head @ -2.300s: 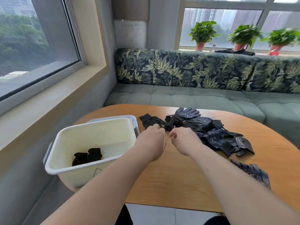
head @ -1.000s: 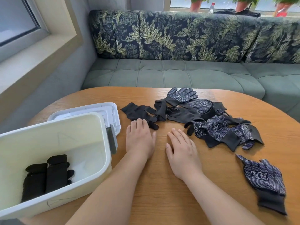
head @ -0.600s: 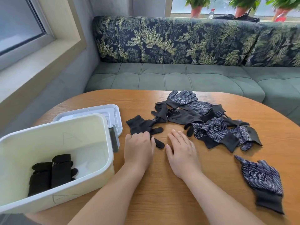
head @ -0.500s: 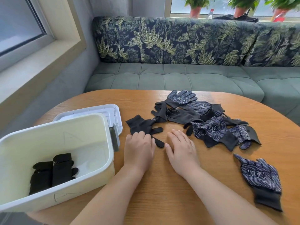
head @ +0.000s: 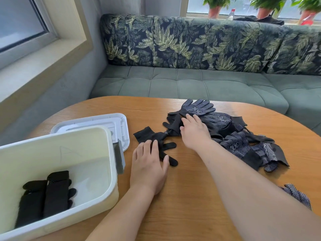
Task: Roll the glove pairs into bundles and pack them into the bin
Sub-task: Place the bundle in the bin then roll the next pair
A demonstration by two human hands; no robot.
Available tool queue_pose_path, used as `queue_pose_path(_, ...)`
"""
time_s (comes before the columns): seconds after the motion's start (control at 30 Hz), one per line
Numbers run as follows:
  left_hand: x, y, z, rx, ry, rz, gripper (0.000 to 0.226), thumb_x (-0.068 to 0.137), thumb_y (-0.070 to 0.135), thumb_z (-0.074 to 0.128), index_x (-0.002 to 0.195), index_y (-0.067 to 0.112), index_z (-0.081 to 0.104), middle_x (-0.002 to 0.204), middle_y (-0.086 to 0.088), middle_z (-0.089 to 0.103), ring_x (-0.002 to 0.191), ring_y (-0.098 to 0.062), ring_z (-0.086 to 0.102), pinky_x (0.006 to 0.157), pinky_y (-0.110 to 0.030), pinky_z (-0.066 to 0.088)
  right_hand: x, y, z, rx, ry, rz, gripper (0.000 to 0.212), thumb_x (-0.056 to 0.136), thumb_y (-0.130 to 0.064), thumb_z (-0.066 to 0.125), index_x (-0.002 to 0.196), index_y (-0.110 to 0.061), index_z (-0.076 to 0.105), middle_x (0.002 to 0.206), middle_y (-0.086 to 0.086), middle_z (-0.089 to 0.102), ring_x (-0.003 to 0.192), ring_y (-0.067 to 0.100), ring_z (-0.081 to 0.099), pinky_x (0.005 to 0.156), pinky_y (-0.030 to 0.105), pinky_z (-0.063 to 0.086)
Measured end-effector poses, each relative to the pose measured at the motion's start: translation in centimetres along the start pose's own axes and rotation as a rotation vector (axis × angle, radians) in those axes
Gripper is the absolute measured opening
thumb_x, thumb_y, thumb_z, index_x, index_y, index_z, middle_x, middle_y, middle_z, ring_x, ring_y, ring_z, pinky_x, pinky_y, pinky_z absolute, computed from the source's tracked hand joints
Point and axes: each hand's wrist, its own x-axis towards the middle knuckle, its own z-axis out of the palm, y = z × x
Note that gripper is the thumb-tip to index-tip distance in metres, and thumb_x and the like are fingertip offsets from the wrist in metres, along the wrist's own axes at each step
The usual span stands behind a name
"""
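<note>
Left hand (head: 148, 165) flat, fingertips pressing plain black glove (head: 152, 136) on table (head: 191, 197). Right hand (head: 194, 132) spread flat atop glove pile (head: 234, 141), nothing clasped. 2 rolled bundles (head: 46, 195) inside bin (head: 112, 162), far left.

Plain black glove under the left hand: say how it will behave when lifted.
Probably floppy: the plain black glove lies flat, fingers splayed crookedly on the table. Likely light: thin knit fabric. It may drag along the glove pile, which it seems to touch.
</note>
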Motion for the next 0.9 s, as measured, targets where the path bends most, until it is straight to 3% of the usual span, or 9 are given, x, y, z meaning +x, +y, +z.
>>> queue_pose_path(0.2,0.1,-0.2,0.4,-0.057,-0.041,0.005,0.069,0.107,0.065,0.025,0.169,0.034,0.021,0.179,-0.006,0.003,0.165,-0.024,-0.005,0.134,-0.04,0.002,2.2,0.1,0.9,-0.007,-0.091,0.048,0.056,0.114,-0.045,0.03,0.163,-0.02,0.035,0.179,0.002,0.013,0.165,0.03,0.006,0.131,0.051,0.016)
queue_pose_path(0.3,0.2,-0.3,0.6,-0.039,-0.046,0.03,0.069,0.108,0.066,0.021,0.17,0.039,0.01,0.18,0.001,-0.002,0.165,-0.018,-0.012,0.134,-0.039,-0.004,2.5,0.1,1.8,0.006,-0.096,0.074,0.061,0.112,-0.046,0.034,0.165,-0.017,0.03,0.179,0.003,0.013,0.165,0.031,0.006,0.132,0.051,0.015)
queue_pose_path(0.4,0.2,-0.2,0.4,-0.019,-0.055,0.035,0.069,0.108,0.066,0.02,0.171,0.038,0.009,0.18,0.003,0.0,0.165,-0.016,-0.012,0.133,-0.038,-0.008,2.7,0.3,2.3,0.047,-0.026,0.075,0.059,0.108,-0.041,0.041,0.159,-0.011,0.04,0.174,0.005,0.024,0.161,0.03,0.016,0.13,0.048,0.019)
queue_pose_path(0.6,0.2,0.0,-0.1,-0.01,-0.093,0.005,0.076,0.109,0.064,0.02,0.171,0.021,0.015,0.18,0.004,0.003,0.165,-0.014,-0.009,0.134,-0.036,-0.006,1.7,0.8,0.6,0.219,0.414,0.038,0.055,0.099,-0.028,0.048,0.149,-0.005,0.055,0.157,0.007,0.049,0.149,0.028,0.037,0.126,0.046,0.029)
queue_pose_path(0.77,0.1,0.1,-0.3,-0.075,-0.074,-0.002,0.075,0.109,0.061,0.027,0.17,0.017,0.023,0.178,0.003,0.014,0.165,-0.015,0.002,0.135,-0.036,0.003,-4.0,0.9,-0.7,0.269,0.757,-0.213,0.036,0.103,-0.025,0.053,0.129,-0.009,0.073,0.135,0.004,0.067,0.128,0.028,0.06,0.111,0.047,0.047)
queue_pose_path(0.83,0.0,0.2,-0.1,-0.08,-0.036,0.005,0.07,0.109,0.058,0.032,0.164,0.015,0.037,0.174,-0.001,0.029,0.163,-0.019,0.017,0.134,-0.038,0.013,-7.6,1.2,0.1,0.276,0.799,-0.312,0.024,0.103,-0.023,0.06,0.114,-0.012,0.079,0.122,0.001,0.073,0.116,0.026,0.066,0.105,0.045,0.051)
queue_pose_path(0.9,-0.1,0.1,-0.1,-0.082,0.037,0.035,0.059,0.108,0.052,0.039,0.147,0.013,0.058,0.156,-0.005,0.054,0.15,-0.024,0.042,0.127,-0.04,0.03,-11.5,1.6,1.6,0.272,0.76,-0.365,0.016,0.101,-0.021,0.066,0.101,-0.015,0.081,0.11,-0.001,0.076,0.105,0.023,0.069,0.099,0.043,0.054)
